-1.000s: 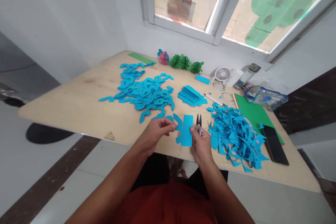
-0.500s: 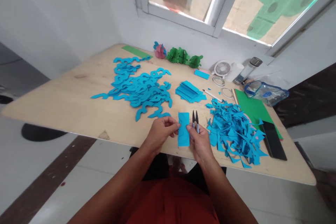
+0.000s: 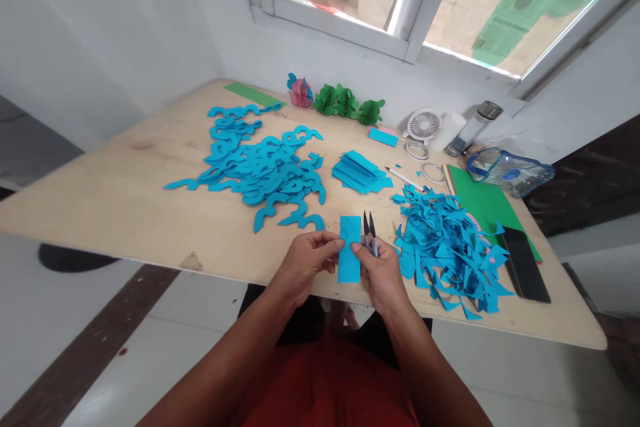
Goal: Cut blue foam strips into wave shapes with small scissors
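A narrow blue paper strip (image 3: 349,260) stands upright between my two hands, above the table's front edge. My left hand (image 3: 313,259) pinches its left side between thumb and fingers. On the right side, the thumb of my right hand (image 3: 380,270) presses on the strip. That same hand also keeps a pair of scissors (image 3: 369,230), points away from me and blades slightly apart. Beyond the hands is a stack of blue paper strips (image 3: 361,172). Wavy blue cutouts (image 3: 270,170) are heaped to the left, and blue paper scraps (image 3: 445,247) to the right.
On the wooden table (image 3: 125,193), a black phone (image 3: 525,267) and green paper (image 3: 483,203) lie at right. Along the back are a small fan (image 3: 424,125), a bottle (image 3: 475,128), a clear pouch (image 3: 510,172), green paper shapes (image 3: 345,104) and a white pencil (image 3: 404,179).
The curved line visible on the strip's face earlier no longer shows; the face now looks plain. Both hands still hold it, and the scissors have tilted slightly left. The camera view has shifted a little.
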Motion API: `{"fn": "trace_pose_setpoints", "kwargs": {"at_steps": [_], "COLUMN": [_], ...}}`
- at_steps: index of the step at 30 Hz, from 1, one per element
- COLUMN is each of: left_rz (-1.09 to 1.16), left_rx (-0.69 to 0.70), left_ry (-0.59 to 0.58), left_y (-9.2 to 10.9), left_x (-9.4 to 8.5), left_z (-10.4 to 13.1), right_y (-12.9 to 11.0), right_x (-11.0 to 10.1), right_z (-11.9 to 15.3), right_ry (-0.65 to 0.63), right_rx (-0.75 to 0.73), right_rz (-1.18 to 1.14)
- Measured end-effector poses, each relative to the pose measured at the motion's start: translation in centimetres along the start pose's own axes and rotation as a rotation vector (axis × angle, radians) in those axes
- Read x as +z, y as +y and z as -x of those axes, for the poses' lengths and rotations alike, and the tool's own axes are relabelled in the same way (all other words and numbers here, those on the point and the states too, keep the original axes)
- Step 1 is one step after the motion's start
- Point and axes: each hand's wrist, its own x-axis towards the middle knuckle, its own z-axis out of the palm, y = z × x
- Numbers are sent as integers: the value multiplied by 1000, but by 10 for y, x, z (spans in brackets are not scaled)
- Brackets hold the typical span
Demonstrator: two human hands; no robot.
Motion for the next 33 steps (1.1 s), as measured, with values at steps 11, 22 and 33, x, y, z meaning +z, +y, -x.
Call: {"fn": "trace_pose_setpoints", "kwargs": {"at_steps": [11, 22, 33], "left_rz": [-91, -143, -109], "left_rx": [28, 24, -4], "left_ry": [-39, -74, -75], "left_y": [7, 7, 8], "left_x": [1, 0, 2], "left_z": [-1, -1, 6], "right_y": [-7, -12, -12], "right_x": [1, 1, -2], "right_z": [-5, -2, 1], "right_ry": [63, 38, 31], "right_rx": [-37, -1, 49], "right_rz": [47, 12, -59]}}
